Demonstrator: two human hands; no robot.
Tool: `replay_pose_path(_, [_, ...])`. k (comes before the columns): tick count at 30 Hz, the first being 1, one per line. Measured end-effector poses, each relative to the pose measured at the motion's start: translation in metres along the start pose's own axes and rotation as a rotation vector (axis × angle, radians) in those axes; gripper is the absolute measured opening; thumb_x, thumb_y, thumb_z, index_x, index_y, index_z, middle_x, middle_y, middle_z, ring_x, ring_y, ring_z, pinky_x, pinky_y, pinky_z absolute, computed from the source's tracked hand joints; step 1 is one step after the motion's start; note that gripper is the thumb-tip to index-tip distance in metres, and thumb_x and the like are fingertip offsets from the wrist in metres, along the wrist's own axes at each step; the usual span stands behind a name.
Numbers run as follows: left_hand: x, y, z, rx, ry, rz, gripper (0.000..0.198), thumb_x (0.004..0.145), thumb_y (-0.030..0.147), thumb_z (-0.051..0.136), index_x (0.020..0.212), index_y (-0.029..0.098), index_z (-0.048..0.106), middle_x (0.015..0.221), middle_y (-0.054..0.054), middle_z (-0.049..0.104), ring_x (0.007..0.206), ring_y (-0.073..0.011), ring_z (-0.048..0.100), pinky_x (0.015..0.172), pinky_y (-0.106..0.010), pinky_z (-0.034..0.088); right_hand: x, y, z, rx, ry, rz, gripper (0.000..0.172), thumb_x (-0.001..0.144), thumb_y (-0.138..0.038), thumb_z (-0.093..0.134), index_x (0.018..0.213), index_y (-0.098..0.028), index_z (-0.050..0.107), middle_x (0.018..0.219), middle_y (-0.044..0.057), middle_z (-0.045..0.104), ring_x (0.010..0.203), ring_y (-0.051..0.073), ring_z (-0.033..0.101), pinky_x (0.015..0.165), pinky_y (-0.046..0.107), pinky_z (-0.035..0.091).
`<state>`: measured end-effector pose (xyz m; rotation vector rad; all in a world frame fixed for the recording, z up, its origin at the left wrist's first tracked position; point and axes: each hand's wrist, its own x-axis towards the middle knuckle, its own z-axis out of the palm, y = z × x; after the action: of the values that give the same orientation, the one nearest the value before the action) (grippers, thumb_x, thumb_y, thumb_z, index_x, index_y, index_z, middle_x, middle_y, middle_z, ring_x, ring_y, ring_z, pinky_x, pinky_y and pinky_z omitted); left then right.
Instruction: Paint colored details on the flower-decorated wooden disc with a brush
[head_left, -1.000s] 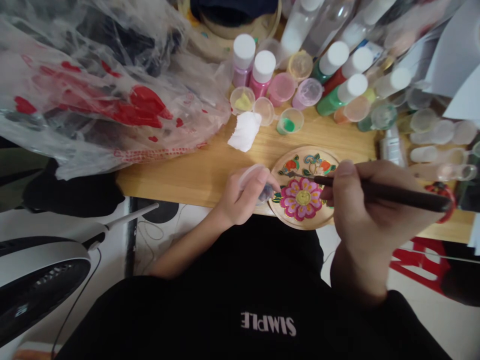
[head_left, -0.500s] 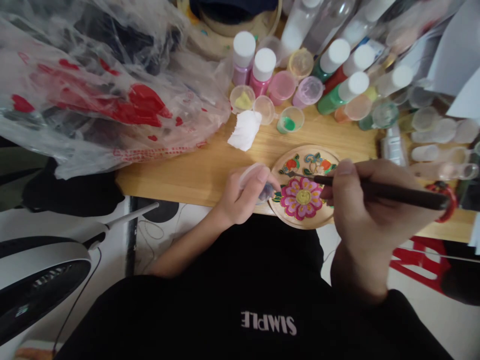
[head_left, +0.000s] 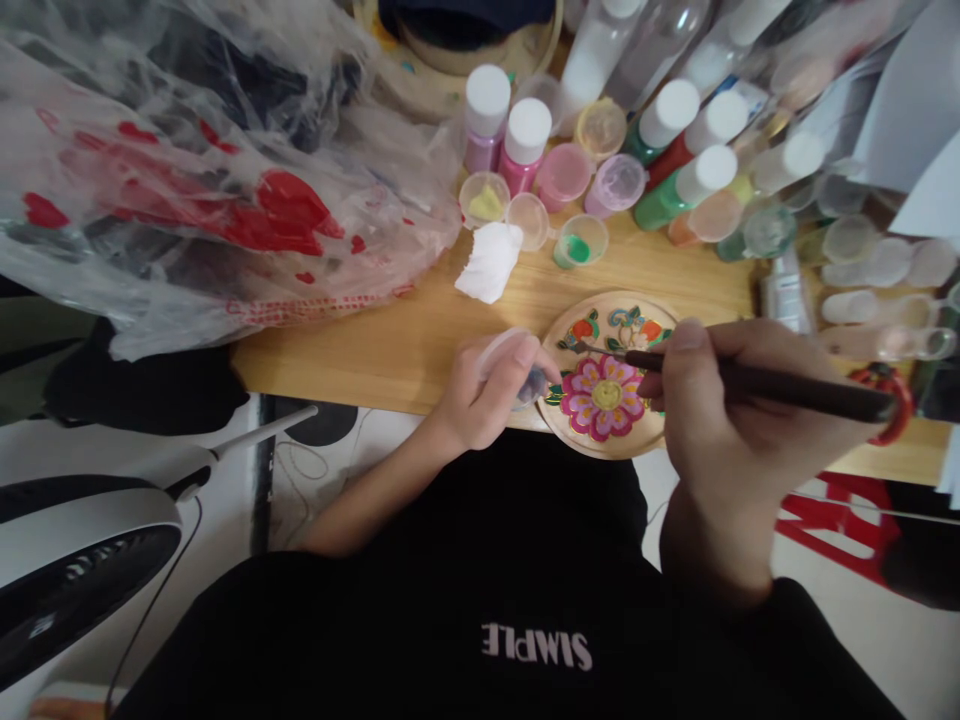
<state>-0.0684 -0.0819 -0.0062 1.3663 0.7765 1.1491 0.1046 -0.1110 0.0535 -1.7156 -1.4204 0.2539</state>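
A round wooden disc [head_left: 600, 440] lies at the table's near edge, painted with a pink flower with a yellow centre and smaller red and blue motifs. My right hand [head_left: 720, 420] is closed on a dark paintbrush [head_left: 765, 385]; its tip rests on the disc's upper left part. My left hand [head_left: 484, 390] sits just left of the disc, fingers wrapped round a small clear paint cup [head_left: 517, 365] with dark paint in it.
Behind the disc stand several white-capped paint bottles [head_left: 525, 140] and small open cups of colour [head_left: 581, 240]. A crumpled white tissue [head_left: 491, 260] lies on the wooden table [head_left: 360, 350]. A clear plastic bag with red print [head_left: 187, 190] fills the left. A fan [head_left: 75, 560] sits low left.
My right hand and the brush have shifted very slightly left over the disc. The left hand and cup have stayed put.
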Motion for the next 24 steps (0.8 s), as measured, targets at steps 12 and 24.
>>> replay_pose_path(12, [-0.0014, -0.0031, -0.0002, -0.021, 0.004, 0.015, 0.056, 0.110, 0.046, 0.041, 0.076, 0.018, 0.075, 0.062, -0.001, 0.067, 0.055, -0.0091, 0.062, 0.054, -0.023, 0.047, 0.0003, 0.0004, 0.0000, 0.004, -0.004, -0.005, 0.032, 0.089, -0.029, 0.071, 0.061, -0.019, 0.057, 0.051, -0.006, 0.053, 0.046, 0.008, 0.053, 0.046, 0.024, 0.037])
replay_pose_path(24, [-0.0014, -0.0025, 0.0004, -0.012, 0.009, -0.002, 0.058, 0.111, 0.048, 0.040, 0.076, 0.017, 0.075, 0.064, -0.001, 0.068, 0.058, -0.0083, 0.063, 0.056, -0.021, 0.049, 0.0010, 0.0041, -0.0010, -0.023, 0.006, -0.067, 0.031, 0.090, -0.030, 0.070, 0.063, -0.019, 0.059, 0.052, -0.007, 0.054, 0.046, 0.006, 0.050, 0.047, 0.022, 0.036])
